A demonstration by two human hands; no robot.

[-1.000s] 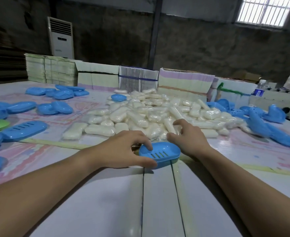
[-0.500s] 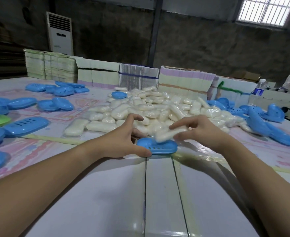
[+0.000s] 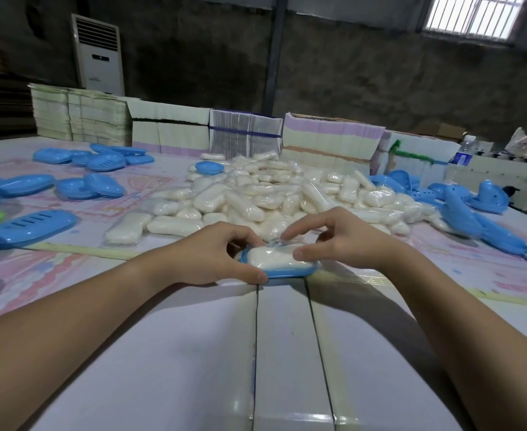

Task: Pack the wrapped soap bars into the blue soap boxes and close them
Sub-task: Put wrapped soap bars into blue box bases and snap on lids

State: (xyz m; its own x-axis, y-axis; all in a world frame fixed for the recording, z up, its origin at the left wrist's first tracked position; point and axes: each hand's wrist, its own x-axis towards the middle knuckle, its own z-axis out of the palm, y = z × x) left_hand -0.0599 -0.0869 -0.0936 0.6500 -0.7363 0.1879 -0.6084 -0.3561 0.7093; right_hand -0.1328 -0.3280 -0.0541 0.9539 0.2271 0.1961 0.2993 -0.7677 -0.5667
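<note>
Soap bar [image 3: 273, 256] now sits in blue box half [image 3: 287, 272] on table [image 3: 287, 353], no longer carried above it. Left hand [image 3: 212, 255] grips box edge; right hand [image 3: 333, 241] pinches bar's wrapper. Risk: bunched wrapper overhangs rim, lid jams.

Daylight coming in through barred window [image 3: 473, 17] at top right, panes blowing out to white. Back wall [image 3: 364, 73] staying dim and murky, detail sinking into grain. Tabletop [image 3: 194, 353] catching soft sheen, small glare patch showing near bottom edge. Both forearms casting soft shadows falling toward right across white boards. Plastic wrap on soap pile [image 3: 256, 194] glinting faintly. Wide-angle lens bending straight lines at frame edges, stretching forearms at lower corners. Centre staying fairly sharp, far objects looking soft and slightly smeared.
</note>
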